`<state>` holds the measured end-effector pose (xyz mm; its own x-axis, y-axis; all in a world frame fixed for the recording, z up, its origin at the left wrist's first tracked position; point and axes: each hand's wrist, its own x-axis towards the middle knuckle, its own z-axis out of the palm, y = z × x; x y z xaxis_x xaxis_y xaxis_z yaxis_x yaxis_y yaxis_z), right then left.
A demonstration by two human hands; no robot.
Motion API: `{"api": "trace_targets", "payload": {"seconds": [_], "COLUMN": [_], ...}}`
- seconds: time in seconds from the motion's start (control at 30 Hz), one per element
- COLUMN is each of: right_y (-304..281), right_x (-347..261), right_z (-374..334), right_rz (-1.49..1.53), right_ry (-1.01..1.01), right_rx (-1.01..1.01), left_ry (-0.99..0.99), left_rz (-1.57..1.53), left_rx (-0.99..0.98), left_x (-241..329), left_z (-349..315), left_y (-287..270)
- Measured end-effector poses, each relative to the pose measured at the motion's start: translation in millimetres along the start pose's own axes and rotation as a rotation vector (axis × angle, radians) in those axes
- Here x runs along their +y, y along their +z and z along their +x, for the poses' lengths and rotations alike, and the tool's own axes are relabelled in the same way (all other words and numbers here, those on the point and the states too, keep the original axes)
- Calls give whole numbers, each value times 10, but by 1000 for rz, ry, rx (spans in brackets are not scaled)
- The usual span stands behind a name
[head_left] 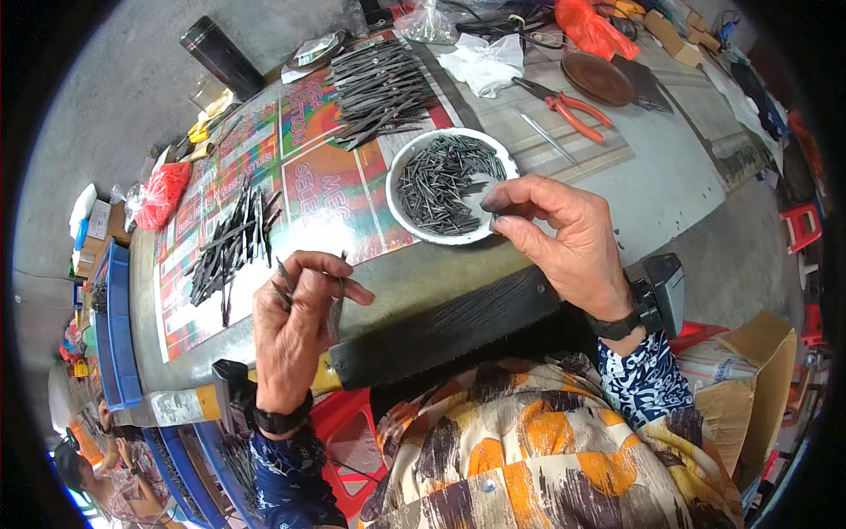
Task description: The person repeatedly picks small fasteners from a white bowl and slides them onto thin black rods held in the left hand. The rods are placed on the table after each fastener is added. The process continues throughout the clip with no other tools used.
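My left hand point(295, 322) is held above the near edge of the table, its fingers closed on a few thin dark strips that stick out between them. Over the right rim of a white bowl point(397, 222), my right hand point(568, 242) makes a pinch with thumb and forefinger. Whatever lies in that pinch is too small to make out. Short dark metal pins point(441, 185) fill much of the bowl. To its left lies a loose pile of long dark strips point(233, 247). Behind the bowl a larger stack of similar strips point(379, 93) is laid out in rows.
Red-handled pliers point(573, 115), a thin metal rod point(546, 137) and a brown round dish point(597, 79) lie right of the bowl. White tissue point(485, 66) sits at the back. A blue tray point(115, 326) stands left. Another person point(106, 480) is at lower left.
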<state>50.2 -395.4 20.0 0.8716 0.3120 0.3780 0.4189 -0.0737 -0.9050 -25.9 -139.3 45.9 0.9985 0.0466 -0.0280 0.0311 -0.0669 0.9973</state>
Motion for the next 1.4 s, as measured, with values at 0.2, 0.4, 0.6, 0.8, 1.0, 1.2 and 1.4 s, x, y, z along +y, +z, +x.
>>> {"api": "trace_targets", "payload": {"seconds": [0.2,0.4,0.6,0.8,1.0,1.2,1.4], "right_y": [65,146,190,225,225,233,205], "right_x": [-118,-252,-365,-367,-316,-285,-322], "right_z": [-96,-172,-193,-216,-234,-229,-236], "right_rz": [-48,260,548,702,712,719,577], "right_ry": [-149,97,299,316,324,347,308], "right_rx": [-44,-81,-138,-161,-193,-207,-213], "left_ry": [12,74,117,115,132,146,232], "left_rz": [87,118,180,235,245,272,384], "left_rx": [18,85,-36,-7,9,11,42], "left_x": [11,-33,-82,-97,-152,-175,-193], "left_z": [-242,-427,-520,-575,-578,-577,-561], "left_y": [397,668,684,715,735,733,775]}}
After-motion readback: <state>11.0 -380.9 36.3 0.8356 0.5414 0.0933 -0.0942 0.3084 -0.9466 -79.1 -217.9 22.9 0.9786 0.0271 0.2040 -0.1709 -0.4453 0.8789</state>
